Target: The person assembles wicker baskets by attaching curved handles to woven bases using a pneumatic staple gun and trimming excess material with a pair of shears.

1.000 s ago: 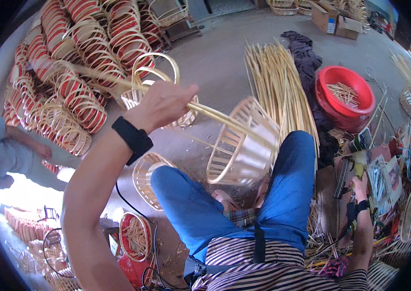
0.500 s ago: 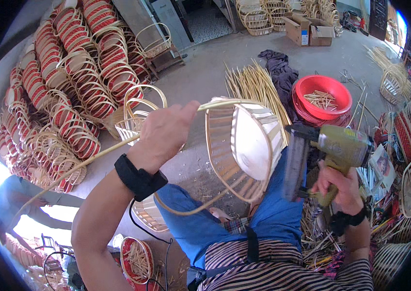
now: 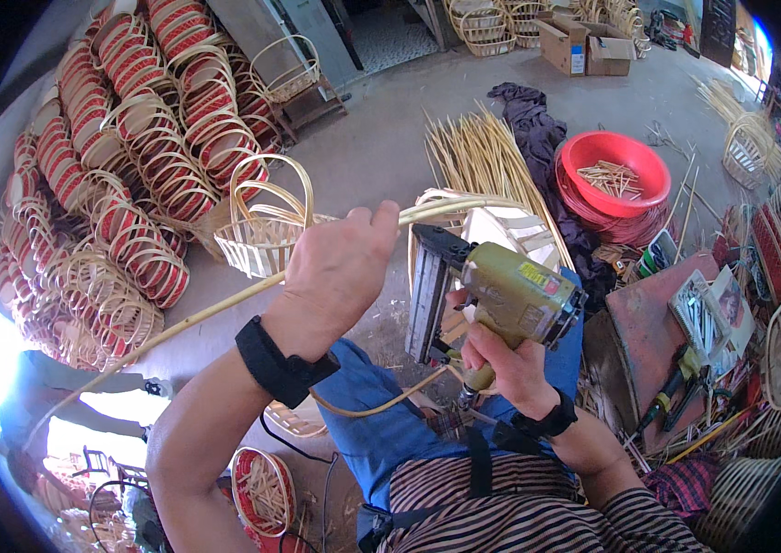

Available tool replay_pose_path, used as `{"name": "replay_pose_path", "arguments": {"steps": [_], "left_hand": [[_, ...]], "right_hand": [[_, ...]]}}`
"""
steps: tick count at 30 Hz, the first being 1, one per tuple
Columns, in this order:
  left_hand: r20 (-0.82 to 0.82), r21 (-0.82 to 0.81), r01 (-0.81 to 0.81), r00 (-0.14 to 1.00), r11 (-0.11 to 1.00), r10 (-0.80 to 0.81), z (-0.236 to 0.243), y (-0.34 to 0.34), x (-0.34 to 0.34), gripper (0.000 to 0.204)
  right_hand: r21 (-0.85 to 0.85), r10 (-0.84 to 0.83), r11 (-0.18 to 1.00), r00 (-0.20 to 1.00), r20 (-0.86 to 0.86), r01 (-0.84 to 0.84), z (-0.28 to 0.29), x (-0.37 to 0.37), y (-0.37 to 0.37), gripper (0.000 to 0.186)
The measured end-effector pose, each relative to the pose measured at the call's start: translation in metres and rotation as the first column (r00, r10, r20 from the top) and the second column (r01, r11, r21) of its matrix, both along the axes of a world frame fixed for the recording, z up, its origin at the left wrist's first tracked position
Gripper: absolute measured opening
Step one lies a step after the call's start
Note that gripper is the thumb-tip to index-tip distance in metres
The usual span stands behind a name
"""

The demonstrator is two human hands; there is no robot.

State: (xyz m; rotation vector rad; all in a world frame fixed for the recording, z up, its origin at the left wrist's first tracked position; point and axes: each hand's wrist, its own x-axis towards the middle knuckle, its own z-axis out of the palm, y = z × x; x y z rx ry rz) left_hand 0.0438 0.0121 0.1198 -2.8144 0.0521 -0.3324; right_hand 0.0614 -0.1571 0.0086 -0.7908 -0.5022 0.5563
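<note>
cane (image 3: 197, 318) slants up from the left into the left hand (image 3: 340, 267), which is closed around it, and goes on along the rim of a pale basket (image 3: 501, 230). the basket sits tilted in front of the person's knees, partly hidden by an olive nail gun (image 3: 520, 290). the right hand (image 3: 506, 364) is clamped on the gun's handle; its nose is right by the cane at the rim, though i cannot tell if they touch. beyond the basket, a bundle of sticks (image 3: 478, 152) lies on the floor (image 3: 381, 120) beside a dark cloth (image 3: 533, 120). a red bowl (image 3: 616, 137) with short sticks stands right of the cloth. a handled basket (image 3: 261, 244) stands behind the left hand, near stacked red-banded baskets (image 3: 137, 138).
</note>
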Motion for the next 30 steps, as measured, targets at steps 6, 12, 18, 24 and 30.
{"name": "replay_pose_path", "arguments": {"steps": [6, 12, 18, 24, 30], "left_hand": [[0.094, 0.037, 0.084, 0.992, 0.996, -0.087, -0.003, 0.003, 0.0, 0.007], [0.093, 0.039, 0.083, 0.992, 0.996, -0.086, -0.001, -0.001, 0.002, 0.007], [0.005, 0.018, -0.026, 1.0, 0.999, 0.026, -0.001, -0.002, 0.002, 0.016], [-0.008, 0.02, -0.066, 0.998, 0.998, 0.066, 0.003, -0.003, -0.001, 0.019], [-0.001, 0.066, 0.049, 0.999, 0.997, -0.049, 0.005, 0.006, 0.014, 0.014]], "right_hand": [[0.004, -0.015, 1.0, 0.998, 0.053, 0.015, 0.003, -0.001, 0.001, 0.031], [-0.058, 0.01, 0.998, 0.996, 0.085, -0.005, 0.003, 0.0, -0.004, 0.035], [-0.119, 0.033, 0.993, 0.997, 0.073, -0.024, 0.006, 0.001, -0.004, 0.035], [-0.064, -0.016, 0.998, 0.995, 0.095, 0.022, 0.009, -0.003, 0.001, 0.032], [-0.127, -0.094, 0.986, 0.991, 0.097, 0.106, 0.028, 0.014, -0.022, 0.018]]}}
